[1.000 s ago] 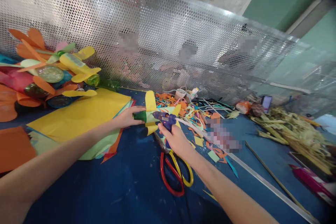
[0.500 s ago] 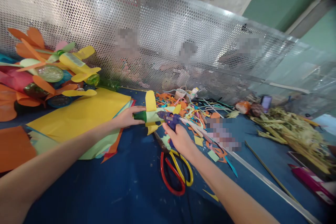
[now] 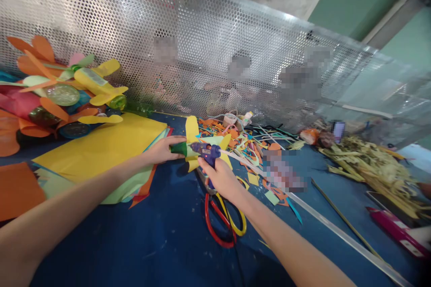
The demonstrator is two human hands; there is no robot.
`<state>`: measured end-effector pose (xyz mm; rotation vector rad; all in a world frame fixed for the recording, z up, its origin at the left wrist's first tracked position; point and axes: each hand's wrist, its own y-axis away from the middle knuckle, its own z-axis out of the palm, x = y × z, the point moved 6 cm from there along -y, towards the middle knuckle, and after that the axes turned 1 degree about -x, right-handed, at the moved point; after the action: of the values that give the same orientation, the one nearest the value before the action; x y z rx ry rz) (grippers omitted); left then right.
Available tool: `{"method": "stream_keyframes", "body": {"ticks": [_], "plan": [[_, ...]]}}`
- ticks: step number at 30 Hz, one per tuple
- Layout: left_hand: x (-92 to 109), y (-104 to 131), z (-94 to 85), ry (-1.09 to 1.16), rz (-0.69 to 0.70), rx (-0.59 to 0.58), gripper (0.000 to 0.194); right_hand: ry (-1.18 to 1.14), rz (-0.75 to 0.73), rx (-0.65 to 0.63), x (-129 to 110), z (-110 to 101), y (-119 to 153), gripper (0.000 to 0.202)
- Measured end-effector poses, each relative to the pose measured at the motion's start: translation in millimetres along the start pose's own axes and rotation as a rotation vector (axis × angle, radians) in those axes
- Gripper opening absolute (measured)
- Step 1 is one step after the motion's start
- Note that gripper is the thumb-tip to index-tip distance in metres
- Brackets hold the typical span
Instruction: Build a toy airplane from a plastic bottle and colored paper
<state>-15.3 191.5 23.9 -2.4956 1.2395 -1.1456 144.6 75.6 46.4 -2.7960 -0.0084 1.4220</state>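
Observation:
My left hand point(image 3: 165, 149) is closed around the green end of a bottle point(image 3: 179, 149) wrapped in pale green paper, with yellow paper flaps point(image 3: 191, 129) sticking out from it. In my right hand point(image 3: 220, 175) is a blue glue gun point(image 3: 210, 154), gripped by its handle. The gun's nozzle points left and is over the wrapped bottle, near its green end; whether it touches is not clear. A long clear glue stick point(image 3: 249, 168) trails from the back of the gun. Scissors with red and yellow handles point(image 3: 220, 233) lie below my right hand.
Yellow paper sheets point(image 3: 111, 143) are stacked at the left, below several bottle-and-paper flowers point(image 3: 63, 94). Paper scraps point(image 3: 249, 148) lie right of centre. Dry husks point(image 3: 380, 166) and a magenta box point(image 3: 397, 231) are at the right. A perforated metal panel point(image 3: 202, 22) stands behind, people beyond it.
My right hand and the glue gun have moved left, bringing the nozzle closer to the green end of the bottle. My left hand has kept its hold, almost in place.

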Motion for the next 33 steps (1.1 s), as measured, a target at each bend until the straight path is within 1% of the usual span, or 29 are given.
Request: {"method": "stream_keyframes", "body": {"ticks": [3, 7, 10, 15, 18, 20, 21, 24, 25, 27, 28, 29, 30, 31, 33], "plan": [[-0.3, 0.2, -0.2, -0.001, -0.004, -0.009, 0.058, 0.003, 0.010, 0.003, -0.2, -4.5, 0.4, 0.035], [0.7, 0.5, -0.6, 0.006, 0.013, -0.011, 0.058, 0.053, 0.047, 0.045, 1.2, -15.8, 3.0, 0.033], [2.7, 0.8, -1.3, 0.018, 0.025, -0.002, 0.057, 0.040, 0.072, 0.077, 5.6, -22.5, 5.0, 0.035], [3.0, 1.4, -1.1, 0.032, -0.001, -0.003, 0.057, -0.001, 0.111, 0.124, 14.9, -28.9, 5.3, 0.034], [1.7, 1.1, -1.1, 0.032, -0.020, -0.005, 0.057, -0.116, 0.127, 0.140, 17.3, -29.5, 6.5, 0.034], [0.3, 0.7, -1.5, 0.027, -0.042, -0.001, 0.058, -0.272, 0.114, 0.153, 18.2, -30.7, 9.7, 0.035], [-0.3, 0.6, -1.6, 0.024, -0.053, -0.001, 0.059, -0.356, 0.103, 0.180, 19.7, -33.3, 12.6, 0.035], [-1.0, 0.5, -2.0, 0.019, -0.073, 0.000, 0.061, -0.532, 0.131, 0.332, 36.3, -50.2, 28.5, 0.037], [-1.3, 0.6, -2.2, 0.023, -0.079, 0.001, 0.062, -0.541, 0.181, 0.375, 46.2, -56.5, 36.0, 0.040], [-2.3, 0.6, -2.7, 0.041, -0.103, 0.006, 0.063, -0.481, 0.219, 0.437, 63.4, -70.8, 51.5, 0.041], [-3.3, 0.4, -3.0, 0.053, -0.122, 0.009, 0.064, -0.447, 0.268, 0.439, 73.1, -75.8, 59.1, 0.040], [-4.3, 0.2, -3.2, 0.068, -0.143, 0.009, 0.065, -0.421, 0.356, 0.448, 84.2, -79.8, 67.3, 0.040], [-5.4, -0.1, -3.5, 0.087, -0.166, 0.006, 0.066, -0.397, 0.436, 0.409, 93.4, -80.7, 73.8, 0.041], [-6.5, -0.5, -3.7, 0.111, -0.190, 0.002, 0.067, -0.375, 0.499, 0.399, 100.7, -82.5, 80.0, 0.042], [-9.0, -1.3, -4.3, 0.177, -0.236, -0.008, 0.068, -0.369, 0.562, 0.380, 109.0, -84.2, 87.3, 0.041]]}}
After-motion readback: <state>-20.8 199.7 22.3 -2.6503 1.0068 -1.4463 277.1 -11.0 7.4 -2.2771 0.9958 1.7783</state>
